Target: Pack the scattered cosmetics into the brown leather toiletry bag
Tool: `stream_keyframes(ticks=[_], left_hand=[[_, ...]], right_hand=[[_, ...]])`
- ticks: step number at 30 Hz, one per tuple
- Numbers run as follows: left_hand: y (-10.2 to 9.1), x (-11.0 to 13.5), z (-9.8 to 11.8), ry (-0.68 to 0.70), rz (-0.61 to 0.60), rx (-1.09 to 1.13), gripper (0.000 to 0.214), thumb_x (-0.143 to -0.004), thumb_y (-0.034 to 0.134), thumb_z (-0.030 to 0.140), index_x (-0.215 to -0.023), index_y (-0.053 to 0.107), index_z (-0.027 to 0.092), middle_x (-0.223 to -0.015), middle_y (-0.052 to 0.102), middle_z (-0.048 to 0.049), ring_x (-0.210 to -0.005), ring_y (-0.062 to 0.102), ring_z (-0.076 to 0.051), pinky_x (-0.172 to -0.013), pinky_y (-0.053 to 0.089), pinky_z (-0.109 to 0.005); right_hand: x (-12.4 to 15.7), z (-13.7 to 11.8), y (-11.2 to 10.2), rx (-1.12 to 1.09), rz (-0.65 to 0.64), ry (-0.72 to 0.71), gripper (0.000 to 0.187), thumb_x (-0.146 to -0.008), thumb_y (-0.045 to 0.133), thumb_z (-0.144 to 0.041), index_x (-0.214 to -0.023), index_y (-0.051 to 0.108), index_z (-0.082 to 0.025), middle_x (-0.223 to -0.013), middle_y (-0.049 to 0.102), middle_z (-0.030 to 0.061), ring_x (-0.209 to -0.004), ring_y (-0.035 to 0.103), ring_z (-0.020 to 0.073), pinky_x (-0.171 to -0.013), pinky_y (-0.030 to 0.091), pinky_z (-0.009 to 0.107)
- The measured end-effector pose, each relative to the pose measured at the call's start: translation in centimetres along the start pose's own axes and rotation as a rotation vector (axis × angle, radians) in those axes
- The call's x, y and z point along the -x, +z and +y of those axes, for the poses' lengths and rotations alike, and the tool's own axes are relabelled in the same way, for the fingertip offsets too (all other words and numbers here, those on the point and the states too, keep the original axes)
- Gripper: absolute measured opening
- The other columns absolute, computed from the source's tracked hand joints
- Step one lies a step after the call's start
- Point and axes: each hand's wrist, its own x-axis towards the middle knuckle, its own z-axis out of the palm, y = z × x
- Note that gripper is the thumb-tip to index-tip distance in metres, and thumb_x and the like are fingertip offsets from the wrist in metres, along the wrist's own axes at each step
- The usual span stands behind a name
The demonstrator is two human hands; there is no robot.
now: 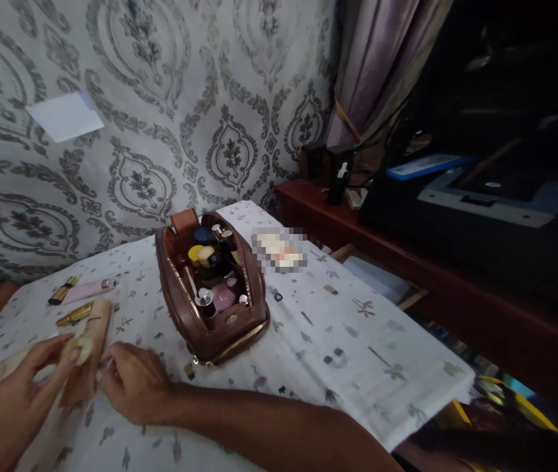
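Observation:
At the lower left, my left hand pinches a small pale yellow, roundish piece between thumb and fingers; its kind is unclear. Under it lies a beige strip with a fold, like cloth or soft leather, with a brown end. My right hand is closed, fingertips gripping the right edge of that strip. A gold tube lies just beyond my left hand. To the right of my hands stands a brown cosmetic bag, unzipped, holding several bottles, jars and caps.
A pink tube and a black-and-gold tube lie at the table's far left. Beyond the bag is a blurred-out flat object. The white patterned tablecloth ends beside a dark red wooden cabinet. Patterned wallpaper rises behind.

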Motion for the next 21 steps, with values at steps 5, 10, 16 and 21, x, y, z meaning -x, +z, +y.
stream_keyframes(ticks=[5,10,16,21], left_hand=[[1.6,-0.8,6.0,-0.010,-0.029,0.174,0.052,-0.078,0.053,0.071,-0.100,0.065,0.025,-0.091,0.074,0.0004,-0.081,0.071,-0.024,-0.065,0.058,-0.030],[3.4,0.0,6.2,-0.060,0.036,0.298,0.046,-0.085,0.053,0.060,-0.105,0.063,0.020,-0.096,0.073,-0.0035,-0.082,0.071,-0.022,-0.073,0.058,-0.029],[4.4,1.5,5.2,-0.030,0.031,0.352,0.048,-0.084,0.054,0.061,-0.108,0.063,0.020,-0.100,0.074,-0.0053,-0.087,0.071,-0.023,-0.075,0.057,-0.030],[4.8,1.6,5.0,0.080,-0.003,0.356,0.049,-0.088,0.051,0.060,-0.111,0.066,0.020,-0.111,0.074,-0.0071,-0.101,0.069,-0.026,-0.086,0.055,-0.034]], right_hand=[[-0.1,0.3,0.4,-0.085,0.061,0.121,0.040,-0.083,0.059,-0.027,-0.121,0.049,-0.017,-0.112,0.065,0.0110,-0.095,0.065,0.0261,-0.081,0.052,0.038],[-0.3,0.7,0.9,-0.158,0.147,0.126,0.035,-0.083,0.057,-0.021,-0.117,0.050,-0.018,-0.113,0.063,0.0100,-0.097,0.063,0.0229,-0.090,0.051,0.037],[-0.3,1.4,1.1,-0.211,0.166,0.078,0.043,-0.084,0.056,-0.017,-0.125,0.047,-0.015,-0.121,0.062,0.0125,-0.109,0.060,0.0226,-0.098,0.048,0.037],[-0.7,1.6,1.0,-0.221,0.172,0.071,0.042,-0.080,0.060,-0.014,-0.121,0.051,-0.017,-0.117,0.064,0.0092,-0.107,0.061,0.0216,-0.096,0.048,0.035]])
